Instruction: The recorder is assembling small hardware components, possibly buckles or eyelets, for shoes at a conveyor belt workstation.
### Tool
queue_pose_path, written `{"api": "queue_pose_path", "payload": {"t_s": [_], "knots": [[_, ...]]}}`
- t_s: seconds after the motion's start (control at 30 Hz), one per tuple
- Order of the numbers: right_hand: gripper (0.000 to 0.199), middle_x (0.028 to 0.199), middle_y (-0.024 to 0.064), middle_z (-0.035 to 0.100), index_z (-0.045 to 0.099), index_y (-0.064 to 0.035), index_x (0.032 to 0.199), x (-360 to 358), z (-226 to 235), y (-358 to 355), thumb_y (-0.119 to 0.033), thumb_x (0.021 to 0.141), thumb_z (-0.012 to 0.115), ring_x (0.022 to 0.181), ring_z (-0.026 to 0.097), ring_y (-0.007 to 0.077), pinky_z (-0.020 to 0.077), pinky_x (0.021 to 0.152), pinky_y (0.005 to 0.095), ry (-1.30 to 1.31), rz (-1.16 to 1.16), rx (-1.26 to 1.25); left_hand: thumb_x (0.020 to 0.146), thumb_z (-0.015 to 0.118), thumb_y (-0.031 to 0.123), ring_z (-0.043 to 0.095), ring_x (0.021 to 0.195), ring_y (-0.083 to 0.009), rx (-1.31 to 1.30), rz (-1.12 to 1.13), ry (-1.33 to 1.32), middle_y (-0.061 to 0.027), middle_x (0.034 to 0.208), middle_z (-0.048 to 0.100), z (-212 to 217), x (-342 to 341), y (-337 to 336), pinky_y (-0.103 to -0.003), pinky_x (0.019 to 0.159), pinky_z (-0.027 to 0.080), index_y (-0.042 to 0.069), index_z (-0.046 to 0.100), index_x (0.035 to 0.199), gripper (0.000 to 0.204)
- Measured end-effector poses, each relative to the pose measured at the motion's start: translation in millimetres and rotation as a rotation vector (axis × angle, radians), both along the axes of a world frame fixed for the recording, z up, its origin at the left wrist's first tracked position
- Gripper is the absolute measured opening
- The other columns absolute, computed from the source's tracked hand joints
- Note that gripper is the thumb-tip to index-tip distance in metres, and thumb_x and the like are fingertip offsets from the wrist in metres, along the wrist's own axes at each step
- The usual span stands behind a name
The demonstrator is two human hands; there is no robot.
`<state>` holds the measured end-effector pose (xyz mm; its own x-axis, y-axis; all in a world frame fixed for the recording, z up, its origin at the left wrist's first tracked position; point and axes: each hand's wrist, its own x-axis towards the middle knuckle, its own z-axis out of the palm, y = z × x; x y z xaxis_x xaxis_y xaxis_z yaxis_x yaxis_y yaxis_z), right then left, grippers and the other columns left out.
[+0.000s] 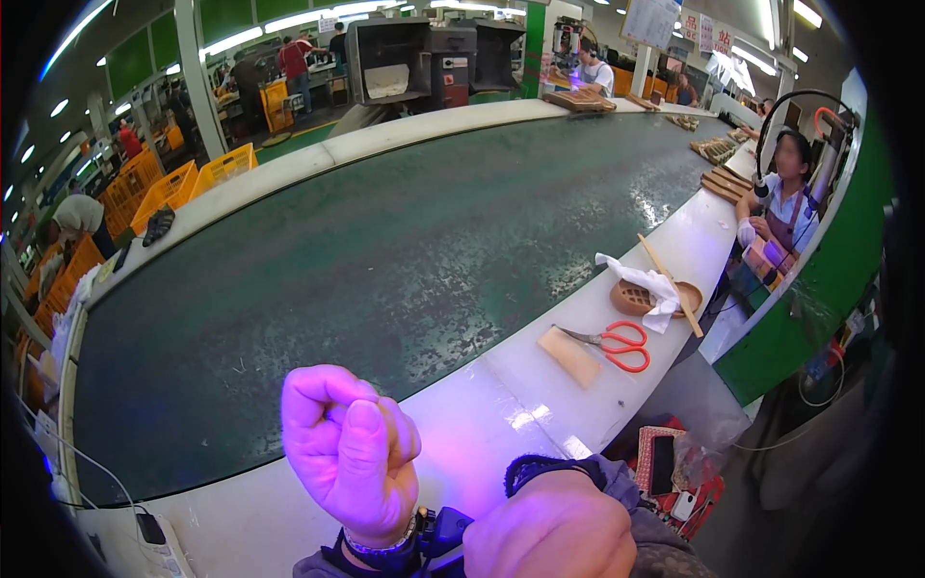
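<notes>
Left hand (356, 448) curled into a fist, nothing visible inside. Right hand (549, 530) next to black wrist device (444, 532) at left wrist; fingers hidden, can't tell grip. Probably adjusting it; next handling needs fist uncurled. Scissors (601, 338) on counter (462, 409).

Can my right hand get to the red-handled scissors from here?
Probably yes: the red-handled scissors lie uncovered on the white ledge, and nothing visible seems to block the right hand from them.

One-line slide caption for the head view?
Left hand curled, right hand close by, beside a dark belt; red-handled scissors and a tan block lie on the white ledge.
</notes>
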<state>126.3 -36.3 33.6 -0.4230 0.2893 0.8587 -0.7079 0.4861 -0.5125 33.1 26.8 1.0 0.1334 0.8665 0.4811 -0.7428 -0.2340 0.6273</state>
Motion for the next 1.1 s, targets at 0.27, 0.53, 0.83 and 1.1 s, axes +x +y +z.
{"api": "queue_pose_path", "payload": {"t_s": [0.27,0.53,0.83,1.1], "knots": [[0.023,0.069,0.0135,0.043,0.045,0.0028,0.074,-2,-58,-12,-0.018,0.085,0.042,0.062,0.045,0.0262,0.0369,0.057,0.0328,-0.246,-0.361,-0.093,0.085,0.049,0.015,0.020,0.034,-0.0033,0.093,-0.011,0.050,0.0034,0.048,0.026,-2,3,0,-0.019,0.030,0.017,0.004,0.038,0.086,0.016],[0.016,0.071,0.0146,0.057,0.055,0.0065,0.078,-2,-6,-1,-0.009,0.081,0.054,0.056,0.056,0.0265,0.0436,0.048,0.0301,0.003,0.050,-0.089,0.082,0.053,0.010,0.023,0.037,-0.0027,0.005,-0.025,0.004,0.0035,0.049,0.032,-1,0,-1,-0.021,0.035,0.020,0.001,0.040,0.086,0.017],[0.012,0.071,0.0147,0.057,0.055,0.0066,0.076,-5,-8,0,-0.005,0.079,0.054,0.056,0.056,0.0265,0.0432,0.048,0.0303,0.104,0.014,-0.113,0.081,0.053,0.009,0.023,0.037,-0.0028,0.005,-0.029,0.002,0.0032,0.048,0.032,-1,3,-2,-0.021,0.035,0.020,0.000,0.039,0.085,0.017],[0.011,0.070,0.0164,0.056,0.054,0.0085,0.073,-14,-12,-4,-0.002,0.077,0.055,0.055,0.055,0.0267,0.0420,0.047,0.0301,0.171,0.110,-0.200,0.082,0.051,0.009,0.025,0.038,-0.0031,0.006,-0.042,0.012,0.0021,0.048,0.034,1,1,-4,-0.020,0.036,0.022,0.000,0.040,0.085,0.015]]}}
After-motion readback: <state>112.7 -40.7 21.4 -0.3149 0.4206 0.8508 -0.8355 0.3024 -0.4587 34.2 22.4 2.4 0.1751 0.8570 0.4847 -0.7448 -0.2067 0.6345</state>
